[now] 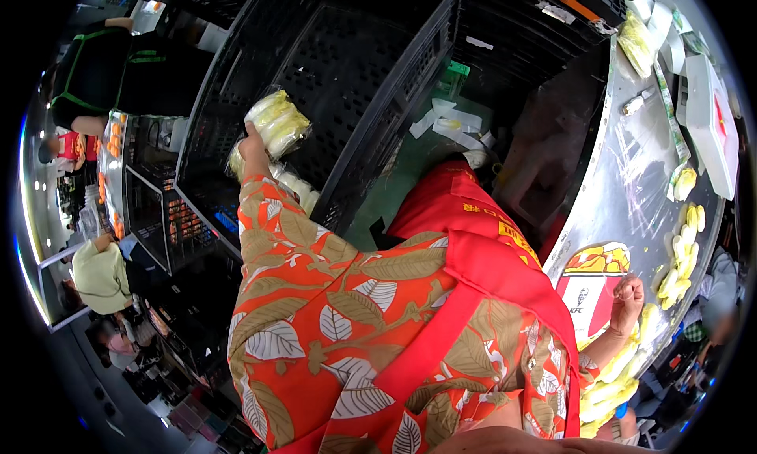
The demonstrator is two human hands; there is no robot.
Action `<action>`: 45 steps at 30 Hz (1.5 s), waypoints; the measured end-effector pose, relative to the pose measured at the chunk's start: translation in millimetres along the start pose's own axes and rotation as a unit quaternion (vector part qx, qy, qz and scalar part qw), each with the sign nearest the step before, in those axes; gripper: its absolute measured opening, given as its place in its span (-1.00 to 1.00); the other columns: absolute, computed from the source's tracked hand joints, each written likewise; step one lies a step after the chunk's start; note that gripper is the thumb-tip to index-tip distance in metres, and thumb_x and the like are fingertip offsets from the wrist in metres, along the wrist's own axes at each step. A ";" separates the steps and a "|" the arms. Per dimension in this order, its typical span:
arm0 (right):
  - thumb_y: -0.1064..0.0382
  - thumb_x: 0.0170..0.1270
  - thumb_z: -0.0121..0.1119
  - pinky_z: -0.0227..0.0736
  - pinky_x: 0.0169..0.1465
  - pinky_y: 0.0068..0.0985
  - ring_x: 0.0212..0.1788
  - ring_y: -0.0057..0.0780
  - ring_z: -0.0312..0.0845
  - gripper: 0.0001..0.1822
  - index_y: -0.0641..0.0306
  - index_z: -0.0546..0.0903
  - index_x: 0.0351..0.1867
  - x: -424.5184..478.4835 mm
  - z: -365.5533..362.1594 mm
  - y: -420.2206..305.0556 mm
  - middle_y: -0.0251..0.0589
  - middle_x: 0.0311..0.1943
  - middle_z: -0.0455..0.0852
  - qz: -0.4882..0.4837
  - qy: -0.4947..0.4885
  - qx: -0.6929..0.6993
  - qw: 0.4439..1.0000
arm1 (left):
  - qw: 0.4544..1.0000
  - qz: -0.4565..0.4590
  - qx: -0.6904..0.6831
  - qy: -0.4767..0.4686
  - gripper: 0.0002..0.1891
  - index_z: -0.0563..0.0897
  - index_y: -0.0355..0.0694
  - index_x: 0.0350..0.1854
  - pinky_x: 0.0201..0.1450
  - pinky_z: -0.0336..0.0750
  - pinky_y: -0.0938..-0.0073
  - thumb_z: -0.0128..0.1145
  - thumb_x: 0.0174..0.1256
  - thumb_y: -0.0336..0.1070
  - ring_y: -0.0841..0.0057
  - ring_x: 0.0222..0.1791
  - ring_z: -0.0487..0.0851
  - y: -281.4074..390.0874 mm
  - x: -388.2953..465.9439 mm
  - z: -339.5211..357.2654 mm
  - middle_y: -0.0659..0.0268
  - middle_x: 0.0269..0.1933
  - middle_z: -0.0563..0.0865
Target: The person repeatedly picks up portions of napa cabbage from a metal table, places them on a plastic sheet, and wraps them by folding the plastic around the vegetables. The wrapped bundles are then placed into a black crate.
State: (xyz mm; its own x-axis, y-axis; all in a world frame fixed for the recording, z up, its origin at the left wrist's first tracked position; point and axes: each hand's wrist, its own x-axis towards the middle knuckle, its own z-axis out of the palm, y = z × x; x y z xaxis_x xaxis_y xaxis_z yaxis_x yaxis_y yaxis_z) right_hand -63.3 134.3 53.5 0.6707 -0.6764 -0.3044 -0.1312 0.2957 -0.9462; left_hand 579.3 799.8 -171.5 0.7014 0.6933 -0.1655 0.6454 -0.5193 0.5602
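Note:
My left hand reaches into a black plastic crate and grips a clear-wrapped pack of baby napa cabbage, pale yellow and white. More wrapped cabbage lies in the crate below it, partly hidden by my forearm. My right hand is over the metal table with its fingers curled; whether anything thin is in them is unclear. Beside it lies a flat, bucket-shaped KFC card, red and white. Loose baby napa cabbages are heaped near my right wrist, and others line the table's far edge.
On the metal table are a white foam box, a bagged cabbage and a strip of printed tape. Paper scraps litter the green floor beside the crate. People stand at left, near an orange display.

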 end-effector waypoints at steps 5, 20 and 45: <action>0.30 0.28 0.31 0.30 -0.31 -0.65 -0.44 -0.62 0.36 -0.86 0.25 0.58 -0.27 -24.4 13.4 16.8 -0.38 -0.47 0.46 0.015 0.044 -0.009 0.999 | 0.941 0.298 0.160 -0.028 -0.32 0.74 -0.43 -0.29 -0.14 0.56 0.22 0.07 0.33 0.29 0.22 -0.25 0.74 65.9 -18.9 -45.0 -0.02 -0.33 0.77; 0.29 0.19 0.22 0.45 -0.36 -0.46 -0.43 -0.33 0.61 -0.86 0.33 0.67 -0.44 -114.6 84.5 65.0 -0.13 -0.48 0.68 0.369 -0.149 -0.272 0.876 | 0.613 0.421 0.602 -0.291 -0.30 0.37 0.20 0.43 0.41 0.11 -0.26 0.14 0.22 0.24 0.08 0.43 0.33 145.0 -61.1 11.1 0.16 0.40 0.44; -0.37 0.30 0.01 0.12 0.41 -0.05 0.33 0.10 0.34 -0.22 0.17 0.45 0.35 -236.9 251.2 320.3 0.12 0.39 0.32 0.443 0.294 -0.203 0.822 | 0.215 0.732 0.177 -0.622 -0.77 0.64 -0.32 0.04 -0.09 0.44 0.65 0.05 0.47 -0.36 0.67 -0.18 0.62 390.2 -567.9 -39.2 0.32 -0.21 0.72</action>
State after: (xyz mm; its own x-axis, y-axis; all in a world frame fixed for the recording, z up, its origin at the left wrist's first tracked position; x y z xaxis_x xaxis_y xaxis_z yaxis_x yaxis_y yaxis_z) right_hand -80.8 558.7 -149.9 -0.2721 -0.5608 -0.7819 -0.6909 0.6795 -0.2469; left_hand 421.0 223.1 172.9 -0.3721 -0.8980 -0.2348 -0.7147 0.1158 0.6898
